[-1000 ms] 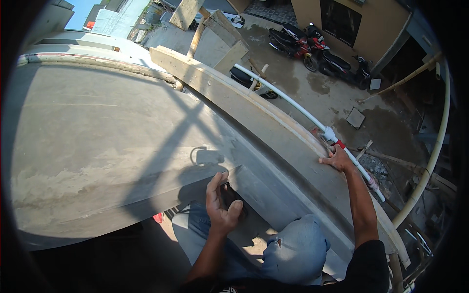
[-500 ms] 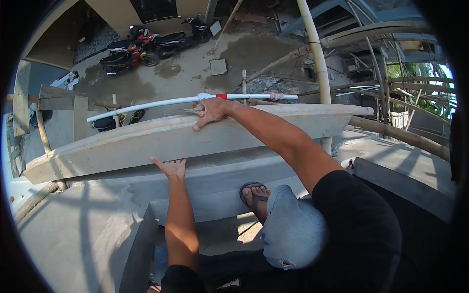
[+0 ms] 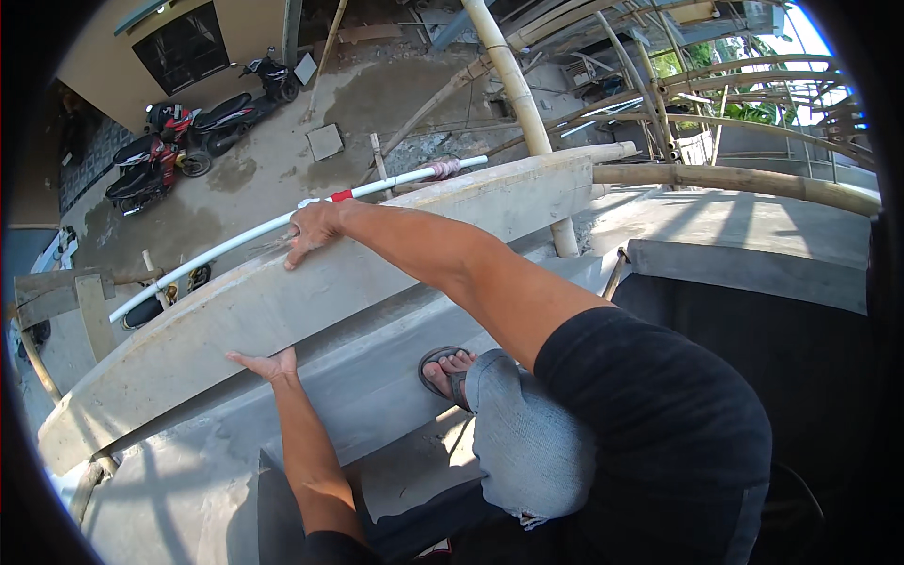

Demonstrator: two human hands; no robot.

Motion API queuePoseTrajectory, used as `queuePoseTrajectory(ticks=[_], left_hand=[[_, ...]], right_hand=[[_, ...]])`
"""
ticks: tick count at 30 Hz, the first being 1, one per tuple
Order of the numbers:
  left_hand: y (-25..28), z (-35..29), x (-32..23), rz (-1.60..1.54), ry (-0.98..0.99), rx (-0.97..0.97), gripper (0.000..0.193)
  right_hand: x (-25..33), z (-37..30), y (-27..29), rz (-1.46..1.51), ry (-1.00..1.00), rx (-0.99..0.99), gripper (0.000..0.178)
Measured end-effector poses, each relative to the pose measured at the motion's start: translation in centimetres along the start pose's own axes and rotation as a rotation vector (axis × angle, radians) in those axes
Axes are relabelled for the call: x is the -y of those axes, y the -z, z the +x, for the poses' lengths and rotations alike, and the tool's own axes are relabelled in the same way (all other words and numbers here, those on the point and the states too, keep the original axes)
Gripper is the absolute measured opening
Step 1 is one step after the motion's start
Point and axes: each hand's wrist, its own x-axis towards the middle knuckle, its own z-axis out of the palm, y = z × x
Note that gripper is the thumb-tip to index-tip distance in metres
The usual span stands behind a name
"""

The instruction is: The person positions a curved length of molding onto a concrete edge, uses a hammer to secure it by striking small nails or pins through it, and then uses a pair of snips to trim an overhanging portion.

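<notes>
One board (image 3: 330, 292), aslant toward upper right

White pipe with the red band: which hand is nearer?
Right. The right hand is at the far edge of the long board, close beside the white pipe; the left hand is at the near edge, the board between.

The board (image 3: 268, 311) partly hides the left hand (image 3: 275, 365).

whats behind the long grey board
Beyond the long grey board: a thin white pipe with a red band, and parked black-and-red motorbikes. Whatever sits right against its far side is covered.
</notes>
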Motion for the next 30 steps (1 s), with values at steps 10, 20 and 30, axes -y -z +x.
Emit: queuePoseTrajectory(ticks=[10,20,30], left_hand=[[-1.4,0.4,1.0,0.091,-0.075,-0.054,0.086],[-1.7,0.5,-0.4,0.065,-0.173,-0.176,0.081],[-1.8,1.8,-8.1,0.068,-0.267,-0.256,0.079]], right_hand=[[-0.9,1.0,-0.9,-0.171,-0.030,-0.047,0.054],[1.1,1.1,-3.0,-0.128,-0.056,-0.191,0.064],[8.6,4.2,-5.1,-0.087,0.027,-0.226,0.057]])
